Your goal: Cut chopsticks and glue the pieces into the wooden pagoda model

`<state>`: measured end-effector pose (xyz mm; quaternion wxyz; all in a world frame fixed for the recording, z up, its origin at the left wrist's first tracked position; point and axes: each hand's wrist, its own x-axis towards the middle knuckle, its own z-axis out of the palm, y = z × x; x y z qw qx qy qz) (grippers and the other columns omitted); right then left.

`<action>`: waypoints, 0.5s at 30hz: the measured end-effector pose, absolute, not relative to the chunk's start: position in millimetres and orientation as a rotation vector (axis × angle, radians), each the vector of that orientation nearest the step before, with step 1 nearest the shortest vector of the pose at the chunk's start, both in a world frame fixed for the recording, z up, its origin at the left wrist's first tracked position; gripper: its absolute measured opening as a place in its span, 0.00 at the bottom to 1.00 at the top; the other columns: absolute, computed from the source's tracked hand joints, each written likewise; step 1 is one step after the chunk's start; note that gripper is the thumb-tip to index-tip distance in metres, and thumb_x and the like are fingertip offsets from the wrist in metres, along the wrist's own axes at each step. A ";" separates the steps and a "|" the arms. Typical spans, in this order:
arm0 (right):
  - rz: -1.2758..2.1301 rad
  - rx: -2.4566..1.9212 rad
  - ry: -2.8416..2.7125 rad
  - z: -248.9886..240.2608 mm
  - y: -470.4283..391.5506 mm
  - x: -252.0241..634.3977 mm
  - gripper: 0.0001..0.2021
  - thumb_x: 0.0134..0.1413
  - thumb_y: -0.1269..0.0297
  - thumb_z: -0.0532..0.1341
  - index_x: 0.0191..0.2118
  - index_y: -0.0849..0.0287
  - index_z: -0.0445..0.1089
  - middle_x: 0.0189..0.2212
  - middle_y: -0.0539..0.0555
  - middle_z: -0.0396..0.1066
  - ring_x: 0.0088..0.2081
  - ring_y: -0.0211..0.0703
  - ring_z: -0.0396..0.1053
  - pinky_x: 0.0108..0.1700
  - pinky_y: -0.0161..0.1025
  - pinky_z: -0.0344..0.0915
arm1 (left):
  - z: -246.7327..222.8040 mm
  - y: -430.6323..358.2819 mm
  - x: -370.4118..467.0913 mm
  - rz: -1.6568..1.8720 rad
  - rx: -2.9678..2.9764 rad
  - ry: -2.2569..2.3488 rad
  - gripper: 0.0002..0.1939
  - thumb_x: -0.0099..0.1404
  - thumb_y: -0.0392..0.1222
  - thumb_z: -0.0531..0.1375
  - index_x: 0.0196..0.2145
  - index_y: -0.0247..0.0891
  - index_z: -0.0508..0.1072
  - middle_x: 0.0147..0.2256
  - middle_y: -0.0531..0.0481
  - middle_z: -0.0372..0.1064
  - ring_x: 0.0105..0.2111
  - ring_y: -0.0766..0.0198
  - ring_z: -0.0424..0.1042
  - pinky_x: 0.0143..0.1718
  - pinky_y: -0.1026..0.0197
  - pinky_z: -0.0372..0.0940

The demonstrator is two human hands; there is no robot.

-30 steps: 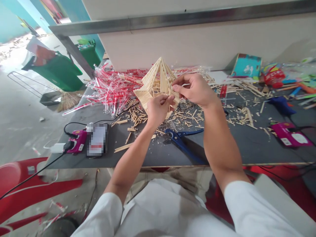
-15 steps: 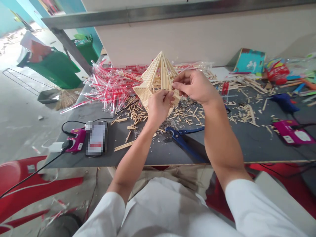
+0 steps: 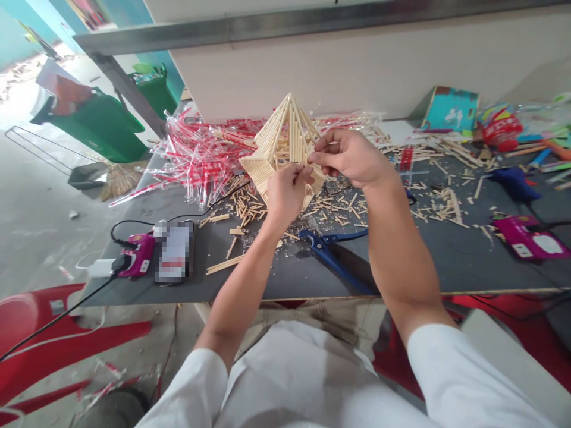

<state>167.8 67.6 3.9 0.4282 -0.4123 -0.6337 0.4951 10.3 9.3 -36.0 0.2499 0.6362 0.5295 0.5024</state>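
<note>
A model built of thin wooden sticks (image 3: 289, 128), with a pointed roof and flared lower edges, stands towards the back of the table. My left hand (image 3: 289, 189) is closed in front of its lower part, fingers pinched together. Whatever lies in that pinch is hidden. My right hand (image 3: 345, 157) is at the model's right front side, thumb and forefinger pressed together close to the roof sticks. What it holds is too small to name. Below the hands lie blue-handled cutters (image 3: 328, 252) and many cut stick pieces (image 3: 250, 208).
Red-and-clear plastic wrappers (image 3: 196, 157) are heaped behind and left. A phone (image 3: 175, 252) and a magenta power socket (image 3: 140, 255) lie at left front. Another magenta socket (image 3: 530, 238) and a blue tool (image 3: 515, 184) are at right. Green bins (image 3: 96, 122) stand on the floor.
My right hand has shifted very slightly beside the roof sticks. Both hands keep their pinch, and the model stays in place.
</note>
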 end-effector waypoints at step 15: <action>1.264 -1.043 -1.580 1.2 69.8 164.1 0.20 0.43 0.62 0.79 0.33 0.56 0.67 0.21 0.47 0.67 0.20 0.34 0.60 0.21 0.37 0.57 | -39.7 10.2 11.4 1.393 1.782 1.456 0.15 0.75 0.45 0.58 0.31 0.39 0.78 0.28 0.49 0.78 0.27 0.64 0.73 0.30 0.61 0.63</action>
